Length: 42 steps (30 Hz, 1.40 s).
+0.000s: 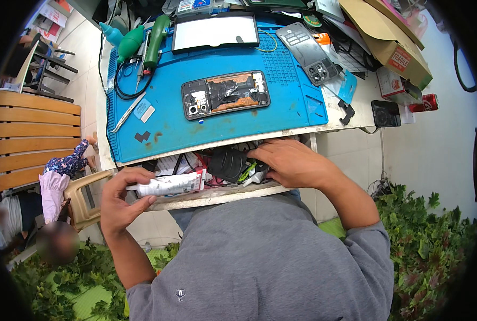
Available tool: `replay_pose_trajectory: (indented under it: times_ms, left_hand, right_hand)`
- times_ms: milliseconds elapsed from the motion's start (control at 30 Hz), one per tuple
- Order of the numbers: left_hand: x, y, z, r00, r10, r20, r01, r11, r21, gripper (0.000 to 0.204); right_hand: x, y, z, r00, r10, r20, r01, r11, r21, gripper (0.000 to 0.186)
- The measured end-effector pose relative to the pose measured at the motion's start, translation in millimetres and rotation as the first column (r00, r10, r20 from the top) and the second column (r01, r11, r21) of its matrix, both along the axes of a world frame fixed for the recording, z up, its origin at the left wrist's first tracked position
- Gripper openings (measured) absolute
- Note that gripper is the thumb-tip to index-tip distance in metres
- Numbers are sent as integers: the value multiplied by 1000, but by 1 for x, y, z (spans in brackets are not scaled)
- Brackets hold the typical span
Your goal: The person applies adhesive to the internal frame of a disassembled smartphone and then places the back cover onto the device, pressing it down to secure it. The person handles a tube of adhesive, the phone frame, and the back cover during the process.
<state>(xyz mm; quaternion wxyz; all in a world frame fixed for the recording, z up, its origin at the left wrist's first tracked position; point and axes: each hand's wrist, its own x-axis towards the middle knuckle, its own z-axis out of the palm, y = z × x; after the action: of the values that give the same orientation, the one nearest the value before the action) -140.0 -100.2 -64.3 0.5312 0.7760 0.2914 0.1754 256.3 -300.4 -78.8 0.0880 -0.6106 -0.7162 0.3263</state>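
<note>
My left hand (125,197) is closed around a white tube (169,184) with a red end, held over the left part of an open drawer (217,200). The drawer is crammed with cables, a black rounded item (227,163) and small green and white pieces. My right hand (289,160) reaches into the drawer's right part beside the black item, fingers apart and some fingertips hidden among the contents. On the blue mat (163,128) above lies a smartphone (226,95) with its back off and its inner parts bare.
Tweezers (127,113), a green-handled tool (155,43) and a green blower bulb (131,44) lie at the mat's left. A phone back cover (309,53) and cardboard box (388,43) are at right. A person (62,182) is near the wooden bench (32,139).
</note>
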Motion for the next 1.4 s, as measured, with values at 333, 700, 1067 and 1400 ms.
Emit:
replay_pose_trajectory:
  times_ms: [333,700,1067,1400]
  left_hand:
    - [33,-3,16,985,-53,-162,95,960,265,35]
    - [82,-12,20,960,-281,-14,276,930,242,47]
    - [150,-54,4,928,-205,312,79,924,374,47]
    - [145,-31,12,875,108,472,-68,993,-101,60]
  right_hand:
    - [5,1,8,989,-84,124,112,963,-243,70]
    - [14,-19,11,965,-69,-252,148,939,310,51]
    - [-3,-26,4,855,-245,-458,363,912,190,50]
    - [9,-32,10,708,-336,-621,539,825,168,37]
